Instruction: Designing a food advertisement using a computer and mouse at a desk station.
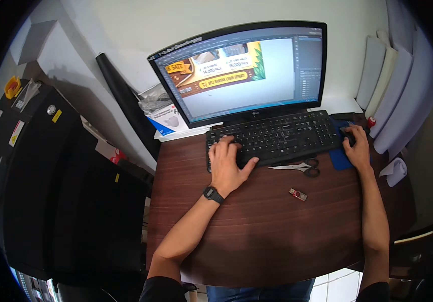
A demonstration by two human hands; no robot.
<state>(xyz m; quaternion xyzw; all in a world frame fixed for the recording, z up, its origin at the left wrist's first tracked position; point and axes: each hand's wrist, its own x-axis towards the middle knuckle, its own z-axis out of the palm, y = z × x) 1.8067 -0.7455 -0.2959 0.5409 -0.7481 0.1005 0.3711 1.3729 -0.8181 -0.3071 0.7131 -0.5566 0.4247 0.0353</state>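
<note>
My left hand (228,163) rests on the left end of a black keyboard (282,135), fingers spread over the keys and thumb stretched toward the front edge. A black watch (213,194) is on that wrist. My right hand (357,146) curls over a dark mouse (348,136) on a blue mouse pad (339,159), right of the keyboard. Behind the keyboard a black monitor (241,70) shows a design program with a brown and yellow banner.
Black-handled scissors (299,166) and a small red USB stick (298,194) lie on the dark wooden desk (262,231). A large black machine (50,186) stands left. White paper rolls (398,85) lean at the right; a black roll (126,103) and boxes sit behind.
</note>
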